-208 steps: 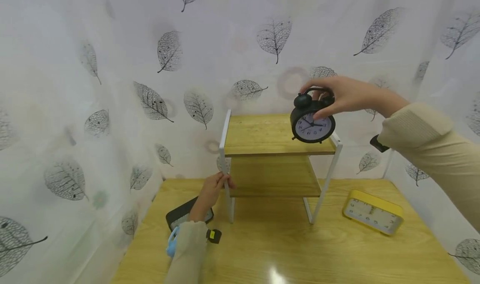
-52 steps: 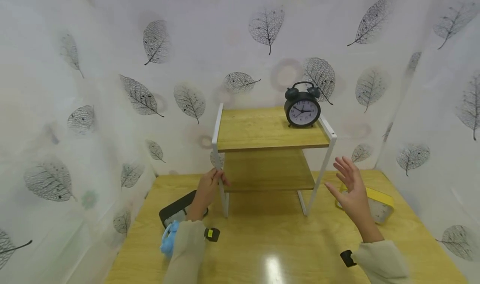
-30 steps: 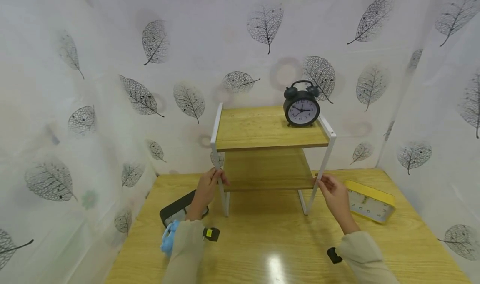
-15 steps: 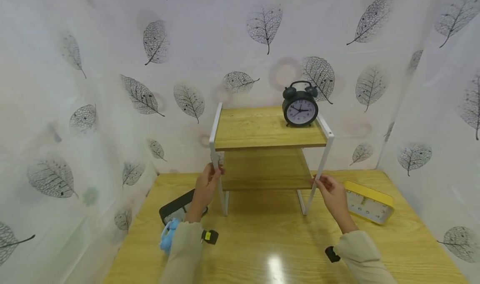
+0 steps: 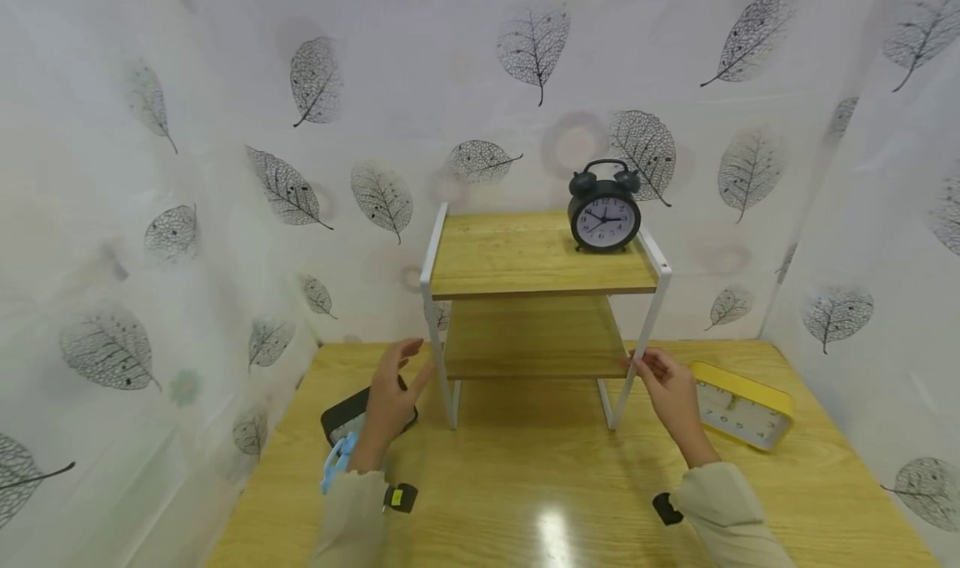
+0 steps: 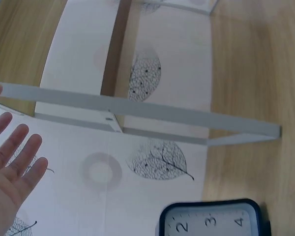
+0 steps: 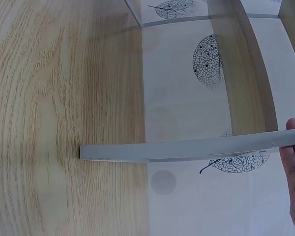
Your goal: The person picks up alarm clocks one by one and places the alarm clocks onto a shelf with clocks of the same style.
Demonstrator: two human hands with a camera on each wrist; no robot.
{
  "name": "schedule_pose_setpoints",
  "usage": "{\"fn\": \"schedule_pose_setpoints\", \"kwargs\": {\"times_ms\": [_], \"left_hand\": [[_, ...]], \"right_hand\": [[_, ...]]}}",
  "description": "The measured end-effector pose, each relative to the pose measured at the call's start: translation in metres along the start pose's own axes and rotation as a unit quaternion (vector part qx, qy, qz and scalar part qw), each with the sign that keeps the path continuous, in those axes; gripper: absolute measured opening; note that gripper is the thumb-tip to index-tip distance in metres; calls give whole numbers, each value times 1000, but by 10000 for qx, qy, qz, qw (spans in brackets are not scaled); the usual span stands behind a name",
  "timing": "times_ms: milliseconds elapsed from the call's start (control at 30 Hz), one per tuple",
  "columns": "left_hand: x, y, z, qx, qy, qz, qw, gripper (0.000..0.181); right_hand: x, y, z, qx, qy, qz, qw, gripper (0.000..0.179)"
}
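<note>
A two-tier shelf (image 5: 525, 259) with wooden boards and white metal legs stands on the table. On the right of its top board, a black twin-bell alarm clock (image 5: 604, 220) sits upright. My right hand (image 5: 670, 397) holds the right front leg at the lower board, fingers and thumb on both sides of the bar (image 7: 196, 147). Just left of the left front leg, my left hand (image 5: 390, 401) is apart from it with spread fingers and nothing held. A black rectangular clock (image 5: 345, 416) lies behind that hand, partly hidden; its numbered face (image 6: 211, 223) shows in the left wrist view.
A yellow rectangular clock (image 5: 741, 409) rests on the wooden table (image 5: 510, 485) to the right of my right hand. By the left wrist is a light-blue object with a handle (image 5: 337, 459), partly covered by the sleeve. Leaf-patterned sheeting (image 5: 465, 67) hangs behind and at both sides.
The black alarm clock went from my right hand onto the top board. My right hand then came down to the right leg. My left hand has just let go of the left leg and drawn back left.
</note>
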State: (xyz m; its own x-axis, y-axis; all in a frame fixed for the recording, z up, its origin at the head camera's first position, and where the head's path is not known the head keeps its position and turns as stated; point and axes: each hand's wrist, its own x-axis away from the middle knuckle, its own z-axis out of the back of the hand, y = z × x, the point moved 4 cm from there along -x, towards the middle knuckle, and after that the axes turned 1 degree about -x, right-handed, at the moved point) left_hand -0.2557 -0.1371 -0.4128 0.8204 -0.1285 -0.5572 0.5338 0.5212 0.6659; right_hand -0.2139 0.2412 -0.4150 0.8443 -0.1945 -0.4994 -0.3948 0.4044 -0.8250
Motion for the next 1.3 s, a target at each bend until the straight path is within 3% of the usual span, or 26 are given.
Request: {"fn": "schedule_pose_setpoints", "kwargs": {"times_ms": [133, 300, 533, 667, 867, 1300], "left_hand": [[9, -5, 6, -109, 16, 153, 9998, 42], [24, -13, 19, -241, -109, 648, 9975, 45], [54, -47, 42, -771, 50, 928, 9927, 45], [70, -62, 51, -1079, 38, 991, 9892, 44], [90, -77, 55, -1431, -255, 1228, 9817, 41], [113, -91, 56, -1384, -521, 1498, 9776, 48]], "right_hand": [[-1, 1, 0, 52, -65, -39, 10000, 13], [-1, 2, 0, 46, -210, -231, 9995, 15], [0, 3, -2, 104, -302, -344, 9989, 16], [-1, 17, -2, 20, -253, -370, 9990, 14], [-3, 38, -4, -202, -291, -347, 9988, 17], [-3, 38, -3, -419, -314, -277, 9982, 19]]}}
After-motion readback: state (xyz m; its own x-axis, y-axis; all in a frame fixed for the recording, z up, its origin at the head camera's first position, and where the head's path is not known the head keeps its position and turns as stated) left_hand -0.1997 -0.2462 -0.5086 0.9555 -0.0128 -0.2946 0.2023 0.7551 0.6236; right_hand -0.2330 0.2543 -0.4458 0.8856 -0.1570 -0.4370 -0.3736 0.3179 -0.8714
